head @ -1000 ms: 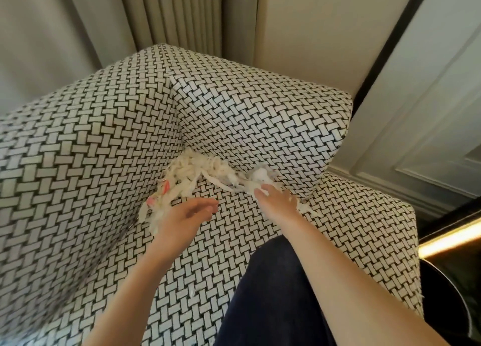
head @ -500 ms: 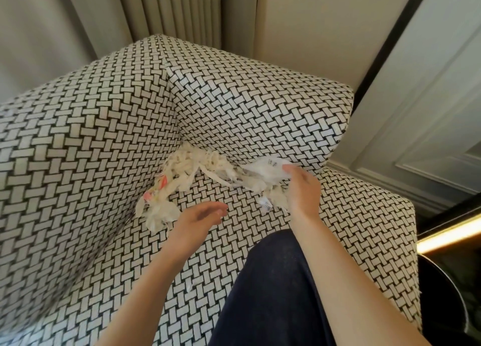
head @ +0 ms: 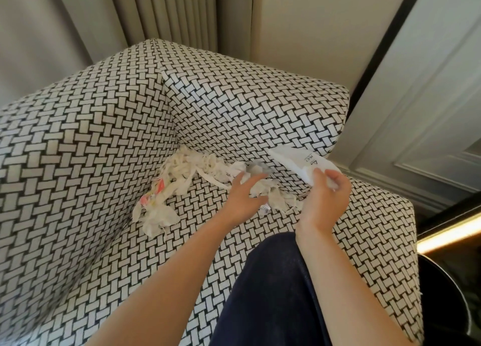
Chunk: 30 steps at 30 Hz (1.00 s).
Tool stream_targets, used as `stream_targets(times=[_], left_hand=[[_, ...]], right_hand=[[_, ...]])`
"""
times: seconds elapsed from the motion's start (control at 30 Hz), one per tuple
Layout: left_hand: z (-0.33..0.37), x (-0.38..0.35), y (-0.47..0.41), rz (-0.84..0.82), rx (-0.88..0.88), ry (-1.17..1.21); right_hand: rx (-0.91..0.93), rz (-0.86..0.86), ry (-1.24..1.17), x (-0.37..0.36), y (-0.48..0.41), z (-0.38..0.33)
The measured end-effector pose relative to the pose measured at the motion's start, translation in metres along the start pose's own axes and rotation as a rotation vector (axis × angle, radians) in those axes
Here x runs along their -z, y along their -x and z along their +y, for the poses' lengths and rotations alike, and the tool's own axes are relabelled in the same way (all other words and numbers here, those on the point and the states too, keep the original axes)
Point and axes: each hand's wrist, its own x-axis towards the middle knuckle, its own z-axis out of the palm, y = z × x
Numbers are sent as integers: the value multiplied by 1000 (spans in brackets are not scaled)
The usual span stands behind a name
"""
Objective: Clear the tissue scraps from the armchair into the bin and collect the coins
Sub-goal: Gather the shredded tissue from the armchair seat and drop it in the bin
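Right hand fingers pinch printed paper; left hand fingers half-buried in tissue scraps (grip unclear).

Tissue scraps are heaped mid-frame in the back corner of the armchair seat. The left hand is on the heap's right end. The right hand, just right of it, pinches a paper sheet above the seat. A knee is at bottom centre and a curtain behind, up top.

Liv. rm: armchair, curtains.
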Motion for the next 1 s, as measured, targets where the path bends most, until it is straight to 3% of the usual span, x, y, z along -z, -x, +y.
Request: stream_targets(times=[0.27, 0.5, 0.63, 0.83, 1.0], left_hand=[[12, -7, -39, 88, 3, -75], [-6, -2, -32, 25, -151, -361], [-14, 5, -19, 136, -82, -276], [-13, 12, 13, 172, -93, 55], [-1, 20, 34, 228, -114, 76]], right_hand=[[-7, 37, 24, -2, -5, 8], [21, 24, 19, -3, -8, 12], [26, 9, 44, -3, -7, 12], [21, 6, 61, -1, -6, 11], [11, 10, 27, 6, -4, 10]])
